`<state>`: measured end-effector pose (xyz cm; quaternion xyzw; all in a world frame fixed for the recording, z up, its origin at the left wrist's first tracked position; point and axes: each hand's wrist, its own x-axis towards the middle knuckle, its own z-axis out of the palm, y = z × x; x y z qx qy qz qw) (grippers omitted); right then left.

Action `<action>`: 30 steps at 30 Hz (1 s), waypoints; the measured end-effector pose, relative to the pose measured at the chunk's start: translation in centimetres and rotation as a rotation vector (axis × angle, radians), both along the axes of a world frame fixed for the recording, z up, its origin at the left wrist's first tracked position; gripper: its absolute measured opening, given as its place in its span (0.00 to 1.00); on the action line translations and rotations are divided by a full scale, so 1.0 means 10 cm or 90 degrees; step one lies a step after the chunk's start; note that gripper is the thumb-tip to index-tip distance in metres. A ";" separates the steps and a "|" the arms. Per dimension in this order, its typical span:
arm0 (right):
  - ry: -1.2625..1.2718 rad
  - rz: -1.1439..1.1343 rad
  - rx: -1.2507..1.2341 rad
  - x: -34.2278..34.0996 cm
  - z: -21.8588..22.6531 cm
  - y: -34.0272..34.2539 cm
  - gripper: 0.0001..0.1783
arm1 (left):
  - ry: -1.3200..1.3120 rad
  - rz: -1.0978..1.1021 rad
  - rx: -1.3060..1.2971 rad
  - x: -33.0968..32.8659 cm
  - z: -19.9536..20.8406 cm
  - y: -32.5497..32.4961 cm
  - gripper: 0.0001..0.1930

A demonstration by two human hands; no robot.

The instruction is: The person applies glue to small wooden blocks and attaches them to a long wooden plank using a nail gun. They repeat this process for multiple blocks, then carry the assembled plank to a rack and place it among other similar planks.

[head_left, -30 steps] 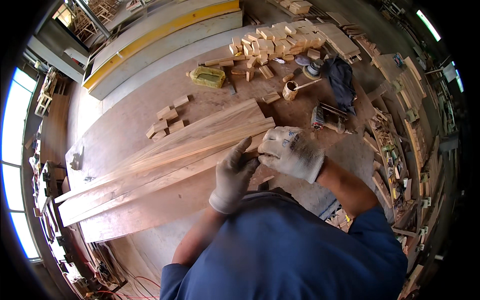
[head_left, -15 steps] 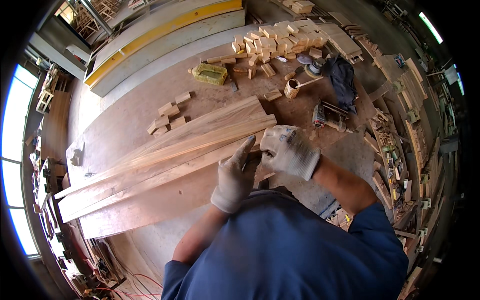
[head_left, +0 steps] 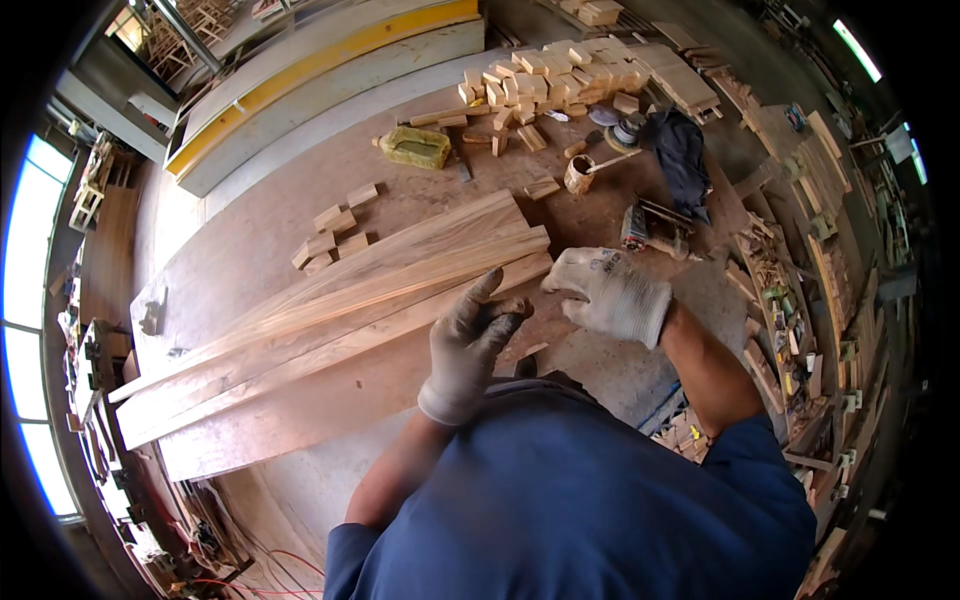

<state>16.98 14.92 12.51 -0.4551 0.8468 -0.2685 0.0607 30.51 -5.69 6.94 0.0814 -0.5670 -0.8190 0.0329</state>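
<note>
Both hands wear white knit gloves, and the left glove has dark, soiled fingertips. My left hand is held palm up before my chest, its fingers bent and apart, with nothing visible in it. Just right of it, my right hand faces back up, loosely bent fingers pointing left; part of its grip side is hidden. The hands do not touch. Beside and behind them lie long wooden boards on the worktable, running toward the left. The board ends come close to the right hand's fingertips.
Small wood blocks lie beyond the boards. Farther back are a large block pile, a yellowish plastic bottle, a glue pot with a brush, a sander, a dark cloth and a nail gun. Timber racks stand right.
My hands have moved apart. The right has shifted to the right, its fingers loosening from a tighter curl. The left's fingers have spread and turned more palm up. The boards look unmoved.
</note>
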 end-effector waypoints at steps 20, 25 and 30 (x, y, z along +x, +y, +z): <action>0.172 0.030 0.023 0.37 -0.11 -0.45 0.10 | 0.205 0.087 -0.636 0.02 0.01 0.02 0.26; 0.070 -0.018 -0.022 0.29 -0.25 -0.42 0.10 | 0.250 0.084 -0.659 0.01 0.00 0.02 0.24; -0.069 -0.018 -0.014 0.15 -0.11 -0.34 0.11 | 0.297 0.076 -0.678 0.01 0.00 0.00 0.24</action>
